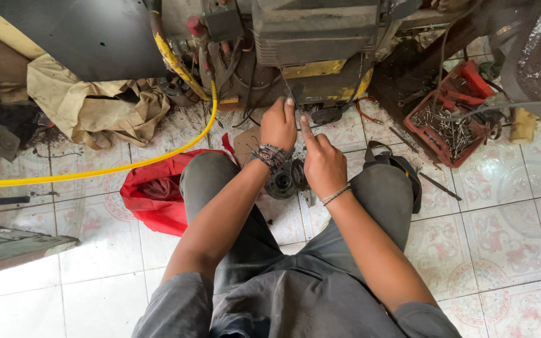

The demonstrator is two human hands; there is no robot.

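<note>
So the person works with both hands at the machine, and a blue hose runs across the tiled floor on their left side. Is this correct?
Not quite: the head view shows the hose is yellow, not blue. The rest holds: both hands, left and right, are at the machine.

- The tiled floor (508, 225) carries everything: pale glossy tiles with a pink flower pattern, grimy towards the top
- A yellow hose (95, 170) runs across the tiles from the left edge and curves up to the machine (308, 44), which stands on the floor at the top
- A crumpled beige cloth (95, 103) lies at upper left
- A red bag (151, 194) lies bunched on the tiles just beside the person's left knee
- A red crate (449, 119) full of metal bolts and nails sits at upper right
- A round metal part (283, 181) lies on the floor between the knees
- A weathered wooden board (7, 247) rests at the left edge
</note>
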